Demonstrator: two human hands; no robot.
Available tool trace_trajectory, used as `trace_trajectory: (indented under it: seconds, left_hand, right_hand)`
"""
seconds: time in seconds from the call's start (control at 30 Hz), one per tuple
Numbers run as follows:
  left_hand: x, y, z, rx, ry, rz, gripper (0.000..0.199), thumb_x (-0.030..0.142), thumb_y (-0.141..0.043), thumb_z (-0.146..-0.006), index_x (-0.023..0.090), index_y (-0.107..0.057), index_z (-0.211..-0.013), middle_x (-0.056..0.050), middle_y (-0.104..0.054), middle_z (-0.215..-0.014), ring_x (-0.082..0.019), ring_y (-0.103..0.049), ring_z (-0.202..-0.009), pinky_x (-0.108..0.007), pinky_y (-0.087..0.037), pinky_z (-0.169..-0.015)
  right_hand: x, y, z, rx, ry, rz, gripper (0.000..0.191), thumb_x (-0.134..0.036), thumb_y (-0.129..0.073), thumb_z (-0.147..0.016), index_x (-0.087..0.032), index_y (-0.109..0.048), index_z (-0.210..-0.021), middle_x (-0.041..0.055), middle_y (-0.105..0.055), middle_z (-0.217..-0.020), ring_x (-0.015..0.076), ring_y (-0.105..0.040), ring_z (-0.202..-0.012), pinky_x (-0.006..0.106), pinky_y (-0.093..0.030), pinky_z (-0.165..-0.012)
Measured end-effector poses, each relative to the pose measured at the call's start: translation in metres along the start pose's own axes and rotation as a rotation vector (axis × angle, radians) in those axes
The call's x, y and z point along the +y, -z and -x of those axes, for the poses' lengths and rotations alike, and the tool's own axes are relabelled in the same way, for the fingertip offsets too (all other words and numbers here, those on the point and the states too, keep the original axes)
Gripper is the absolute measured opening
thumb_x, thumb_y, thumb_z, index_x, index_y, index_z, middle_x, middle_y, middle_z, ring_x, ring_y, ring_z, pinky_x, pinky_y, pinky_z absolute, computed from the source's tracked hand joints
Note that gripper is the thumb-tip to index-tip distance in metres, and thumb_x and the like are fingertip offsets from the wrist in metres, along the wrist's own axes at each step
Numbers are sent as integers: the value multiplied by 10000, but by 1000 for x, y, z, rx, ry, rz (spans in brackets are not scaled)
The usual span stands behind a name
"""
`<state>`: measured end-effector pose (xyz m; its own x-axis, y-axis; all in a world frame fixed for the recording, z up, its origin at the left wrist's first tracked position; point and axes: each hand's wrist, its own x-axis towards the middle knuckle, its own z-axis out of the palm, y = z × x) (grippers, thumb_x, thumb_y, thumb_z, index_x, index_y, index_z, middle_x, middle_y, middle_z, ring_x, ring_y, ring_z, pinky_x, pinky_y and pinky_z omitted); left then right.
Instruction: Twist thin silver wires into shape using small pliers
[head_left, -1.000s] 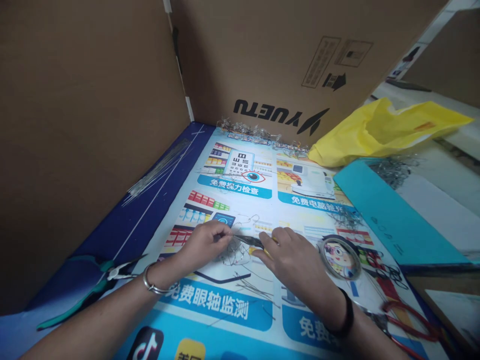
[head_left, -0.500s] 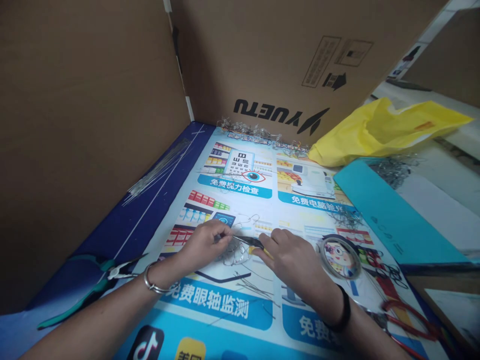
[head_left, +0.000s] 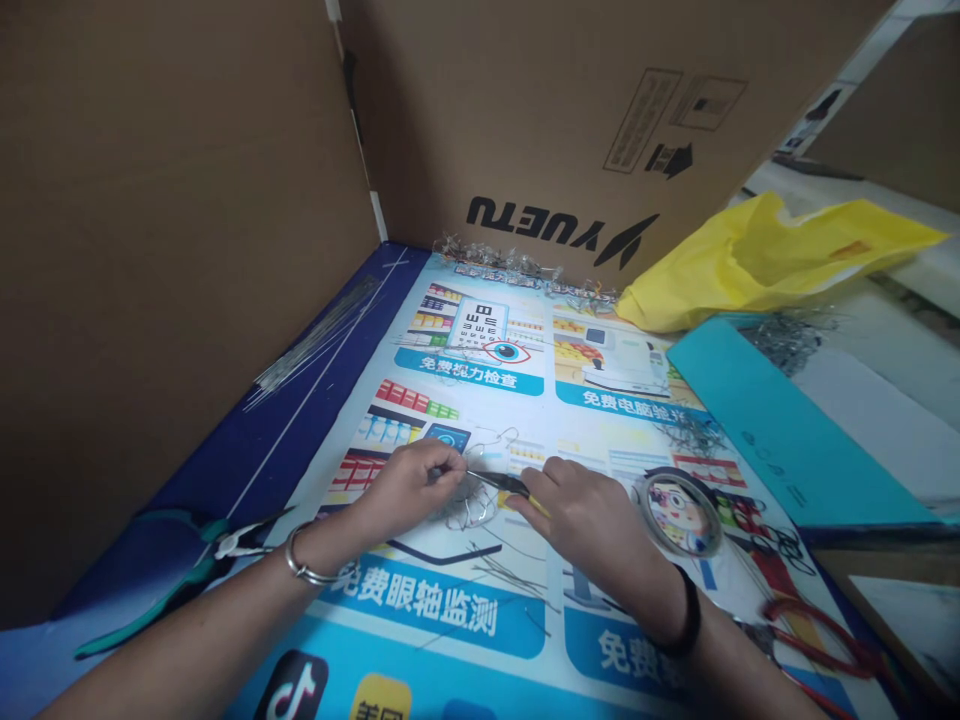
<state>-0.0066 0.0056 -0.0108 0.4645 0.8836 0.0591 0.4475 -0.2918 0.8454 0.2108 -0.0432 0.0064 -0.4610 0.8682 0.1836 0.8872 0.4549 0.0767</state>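
My left hand (head_left: 409, 485) pinches a thin bent wire piece (head_left: 472, 505) above the printed poster (head_left: 480, 400) on the table. My right hand (head_left: 585, 515) grips small pliers with a yellow handle (head_left: 504, 483), their dark tips pointing left and meeting the wire at my left fingertips. Loops of the wire hang between the two hands. A few short straight wires (head_left: 510, 575) lie on the poster just below.
Green-handled pliers (head_left: 187, 570) lie at the left, red-handled pliers (head_left: 810, 640) at the lower right. A tape roll (head_left: 679, 515) sits right of my right hand. Long straight wires (head_left: 315, 340), a yellow bag (head_left: 765, 260), a teal sheet (head_left: 780, 430) and cardboard walls (head_left: 172, 250) surround the work area.
Both hands stay nearly in place; the wire loops between them have shifted slightly as the pliers work at the wire.
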Motion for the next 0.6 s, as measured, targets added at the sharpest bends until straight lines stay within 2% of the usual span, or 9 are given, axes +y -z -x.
trace_trajectory:
  seconds: [0.17, 0.47, 0.6]
  left_hand:
    - [1, 3, -1, -82, 47, 46, 134, 143, -482, -776, 153, -593, -701, 8, -585, -669, -115, -528, -632, -213, -401, -581]
    - [-1, 3, -1, -56, 39, 18, 136, 119, -481, -740, 163, -591, -674, 8, -574, -654, -122, -521, -635, -211, -388, -569]
    - [0, 5, -1, -81, 75, 74, 130, 126, -481, -744, 154, -588, -677, 16, -555, -633, -109, -492, -603, -199, -374, -542]
  right_hand:
    - [-1, -3, 0, 30, -3, 2, 261, -425, -508, -874, -201, -601, -777, 27, -583, -698, 159, -541, -640, 274, -238, -521]
    - [-2, -9, 0, 71, -4, -18, 277, -432, -492, -880, -198, -595, -774, 35, -572, -712, 161, -533, -674, 268, -281, -545]
    - [1, -8, -1, 40, -18, -78, 292, -433, -470, -890, -191, -611, -807, 48, -580, -742, 167, -543, -723, 262, -333, -586]
